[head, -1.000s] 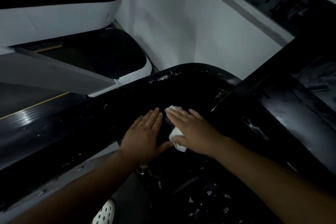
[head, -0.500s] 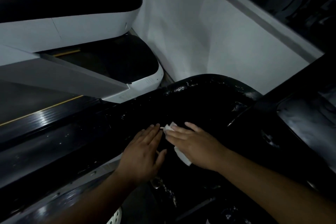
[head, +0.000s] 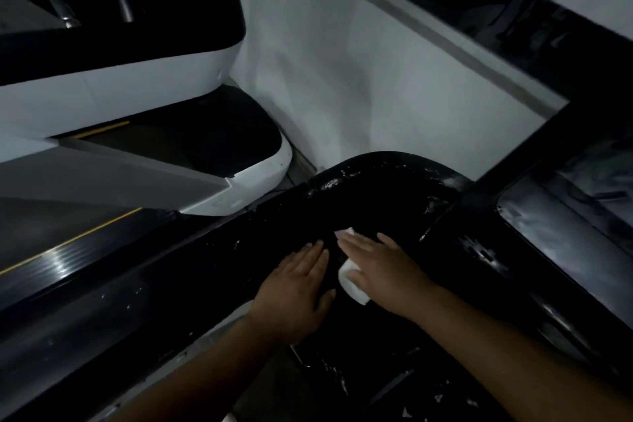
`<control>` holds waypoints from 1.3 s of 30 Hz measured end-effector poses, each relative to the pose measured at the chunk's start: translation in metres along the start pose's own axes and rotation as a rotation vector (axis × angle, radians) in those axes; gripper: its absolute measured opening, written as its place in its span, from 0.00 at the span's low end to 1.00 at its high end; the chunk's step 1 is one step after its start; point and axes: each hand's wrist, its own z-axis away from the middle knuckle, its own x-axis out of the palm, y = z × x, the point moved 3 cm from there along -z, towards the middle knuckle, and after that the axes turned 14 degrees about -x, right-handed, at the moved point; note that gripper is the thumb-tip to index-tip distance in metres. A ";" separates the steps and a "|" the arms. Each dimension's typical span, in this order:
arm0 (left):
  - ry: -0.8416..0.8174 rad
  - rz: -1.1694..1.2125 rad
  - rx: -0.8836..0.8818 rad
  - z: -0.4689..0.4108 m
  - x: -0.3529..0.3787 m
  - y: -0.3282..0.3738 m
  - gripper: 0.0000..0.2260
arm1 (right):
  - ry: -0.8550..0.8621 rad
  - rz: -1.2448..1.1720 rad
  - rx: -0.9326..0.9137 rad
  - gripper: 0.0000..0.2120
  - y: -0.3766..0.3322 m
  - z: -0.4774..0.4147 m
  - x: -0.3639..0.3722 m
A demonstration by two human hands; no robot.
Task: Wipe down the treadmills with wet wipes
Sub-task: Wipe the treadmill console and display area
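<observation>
Dim gym corner. Right grip [head: 383, 271] flat, pressing wipe [head: 352, 286] onto black treadmill hood [head: 376, 188]; left grip [head: 298, 288] flat alongside. Hood partly wet; white treadmill [head: 137, 86] seemingly untouched.

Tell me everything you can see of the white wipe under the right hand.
The wipe is a small white sheet, soft-looking, lying on the glossy black treadmill cover. The right hand presses it down with straight fingers and hides its middle; only a tip past the fingertips and a folded edge by the thumb show. The left hand rests on the cover beside it, not on it.
</observation>
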 end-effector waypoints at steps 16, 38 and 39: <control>-0.218 -0.097 0.150 -0.013 -0.004 0.032 0.42 | 0.078 -0.016 0.492 0.21 -0.033 0.036 -0.002; -0.248 0.042 0.632 0.132 0.004 0.058 0.36 | 0.377 0.301 0.780 0.32 -0.202 0.178 0.117; -0.248 0.037 0.629 0.129 0.004 0.059 0.36 | 0.405 0.288 0.876 0.33 -0.192 0.179 0.102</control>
